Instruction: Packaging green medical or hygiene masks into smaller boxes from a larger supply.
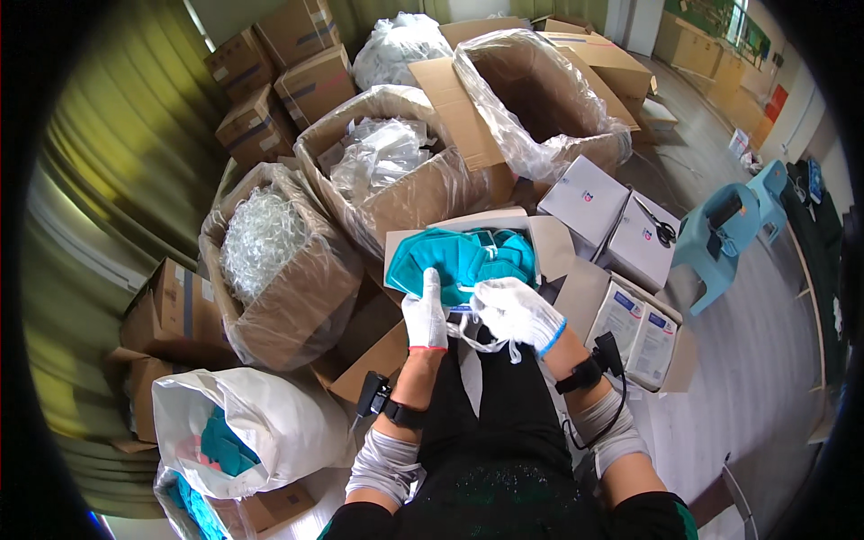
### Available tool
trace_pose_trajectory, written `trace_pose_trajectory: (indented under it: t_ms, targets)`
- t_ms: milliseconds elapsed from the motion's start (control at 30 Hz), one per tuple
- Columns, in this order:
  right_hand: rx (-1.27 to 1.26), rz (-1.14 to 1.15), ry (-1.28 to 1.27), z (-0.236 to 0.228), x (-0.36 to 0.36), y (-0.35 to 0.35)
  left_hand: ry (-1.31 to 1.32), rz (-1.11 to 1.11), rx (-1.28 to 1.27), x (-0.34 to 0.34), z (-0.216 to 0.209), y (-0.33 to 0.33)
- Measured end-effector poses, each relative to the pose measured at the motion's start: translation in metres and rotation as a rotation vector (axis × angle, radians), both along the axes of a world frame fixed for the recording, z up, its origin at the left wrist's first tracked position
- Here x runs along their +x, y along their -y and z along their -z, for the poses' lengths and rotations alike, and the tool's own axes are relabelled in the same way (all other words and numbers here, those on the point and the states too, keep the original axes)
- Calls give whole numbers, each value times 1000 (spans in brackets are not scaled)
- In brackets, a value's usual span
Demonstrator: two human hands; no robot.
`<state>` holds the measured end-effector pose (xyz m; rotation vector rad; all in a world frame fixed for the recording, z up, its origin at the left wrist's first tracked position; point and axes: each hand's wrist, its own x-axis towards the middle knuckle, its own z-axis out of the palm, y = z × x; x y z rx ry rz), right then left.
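Before me, an open cardboard box holds several teal cloth pieces that look like folded face masks. A teal face mask lies at the near left of the box. My left hand, in a white glove with a red cuff, grips its near edge, thumb on top and the other fingers hidden. My right hand, in a white glove with a blue cuff, has its fingers closed together at the mask's near edge. White straps hang below and between both hands.
Two closed white boxes stand to the right, scissors on one. Below them, an open carton holds printed packs. Lined cartons with clear plastic and white strips stand left. A white sack holds teal pieces. Blue stools stand right.
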<state>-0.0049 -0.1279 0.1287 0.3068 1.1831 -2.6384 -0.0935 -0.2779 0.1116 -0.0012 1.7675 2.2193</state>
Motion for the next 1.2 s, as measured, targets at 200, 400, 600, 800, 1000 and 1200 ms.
trace_pose_trajectory:
  t_ms: [200,400,600,800,1000,1200]
  targets:
    - [-198,468,41,29,-42,-30,-880,41,-399,43,49,-22]
    - [-960,585,0,109,-73,-66,-441,131,60,57,53,-29]
    - [-552,630,-165,145,-27,-181,-305,174,-6,115,-5,52]
    - [107,480,-156,51,-20,-108,523,471,485,73,1,85]
    - [-455,5,-301,42,7,57,812,532,814,77,-27,27]
    - [-208,131,-252,27,14,26,540,730,664,75,-1,53]
